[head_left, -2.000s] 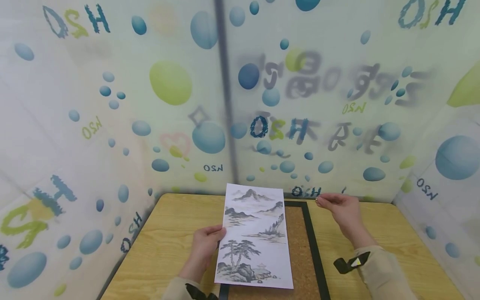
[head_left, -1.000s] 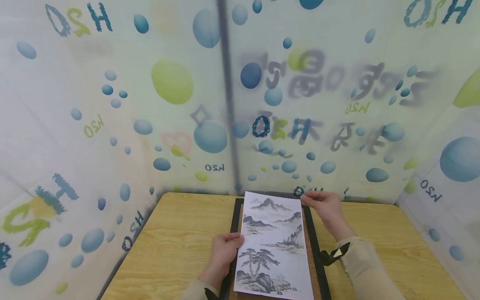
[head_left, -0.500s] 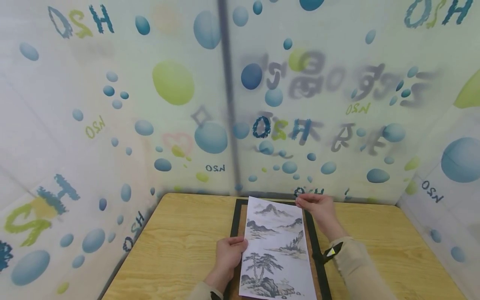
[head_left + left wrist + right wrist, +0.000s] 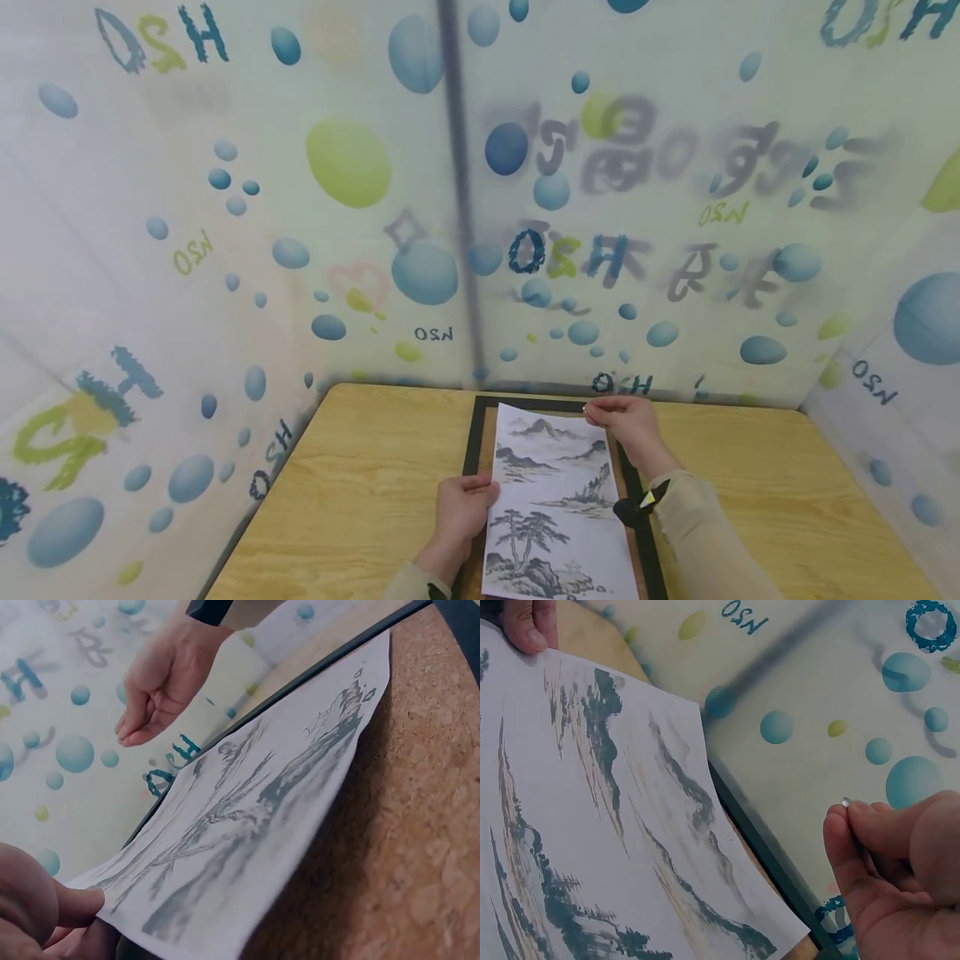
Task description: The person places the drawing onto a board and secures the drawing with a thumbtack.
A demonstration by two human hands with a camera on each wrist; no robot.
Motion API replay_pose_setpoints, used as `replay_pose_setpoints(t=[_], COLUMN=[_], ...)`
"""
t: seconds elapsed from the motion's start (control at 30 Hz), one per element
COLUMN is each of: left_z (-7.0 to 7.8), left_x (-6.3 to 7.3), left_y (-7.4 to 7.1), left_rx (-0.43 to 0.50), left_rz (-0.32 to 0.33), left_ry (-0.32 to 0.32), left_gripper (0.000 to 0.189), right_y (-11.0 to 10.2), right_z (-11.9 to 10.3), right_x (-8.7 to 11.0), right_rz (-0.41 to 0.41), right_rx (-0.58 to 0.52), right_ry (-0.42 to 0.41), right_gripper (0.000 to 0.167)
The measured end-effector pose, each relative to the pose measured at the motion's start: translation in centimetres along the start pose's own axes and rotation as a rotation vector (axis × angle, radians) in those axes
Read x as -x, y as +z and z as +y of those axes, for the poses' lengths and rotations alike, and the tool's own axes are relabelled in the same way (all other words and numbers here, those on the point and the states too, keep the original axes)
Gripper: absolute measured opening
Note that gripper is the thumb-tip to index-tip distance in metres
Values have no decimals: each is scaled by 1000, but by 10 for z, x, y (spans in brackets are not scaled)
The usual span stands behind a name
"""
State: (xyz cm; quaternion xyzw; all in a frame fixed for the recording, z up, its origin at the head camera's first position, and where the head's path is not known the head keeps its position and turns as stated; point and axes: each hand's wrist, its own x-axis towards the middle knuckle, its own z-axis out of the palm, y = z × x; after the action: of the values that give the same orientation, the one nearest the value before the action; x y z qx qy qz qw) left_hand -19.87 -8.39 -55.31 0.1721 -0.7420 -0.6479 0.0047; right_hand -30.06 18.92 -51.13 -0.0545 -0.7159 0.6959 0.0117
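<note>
My left hand (image 4: 463, 510) pinches the left edge of a tall white sheet of paper (image 4: 555, 533) printed with an ink landscape of mountains and pines. The sheet overlies a black-framed corkboard (image 4: 420, 825); in the left wrist view its near edge curls up, with a shadow on the cork beneath. My right hand (image 4: 630, 429) is near the sheet's top right corner. Between its thumb and forefinger it pinches a tiny shiny piece (image 4: 846, 802), rounded like a thumbtack head. The rest of that piece is hidden by the fingers.
The board's black frame (image 4: 470, 450) shows along the sides and far end. Under it is a pale wooden table (image 4: 360, 483), whose back edge meets a pale printed curtain wall (image 4: 360, 350). Similar walls enclose the left and right sides.
The sheet has shifted right with my left hand and moved slightly nearer, now covering most of the cork. My right hand has moved left to the sheet's top right corner, still pinching the tiny piece.
</note>
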Motion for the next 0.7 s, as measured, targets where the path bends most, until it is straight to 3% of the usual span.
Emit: replay_pose_setpoints(t=[0.3,0.53,0.7], left_z=[0,3,5], left_x=[0,1,0], left_y=[-1,-3,-5], left_rx=[-5,-29,-41], left_rz=[-1,6,-6], left_ry=[20,20,33], left_gripper=[19,17,17], right_y=[10,18,22], right_z=[17,27,27], right_x=[-12,-19,-20], right_rz=[33,27,27], right_rx=[-3,-83,-42], right_ry=[70,92,98], right_gripper=[26,21,22])
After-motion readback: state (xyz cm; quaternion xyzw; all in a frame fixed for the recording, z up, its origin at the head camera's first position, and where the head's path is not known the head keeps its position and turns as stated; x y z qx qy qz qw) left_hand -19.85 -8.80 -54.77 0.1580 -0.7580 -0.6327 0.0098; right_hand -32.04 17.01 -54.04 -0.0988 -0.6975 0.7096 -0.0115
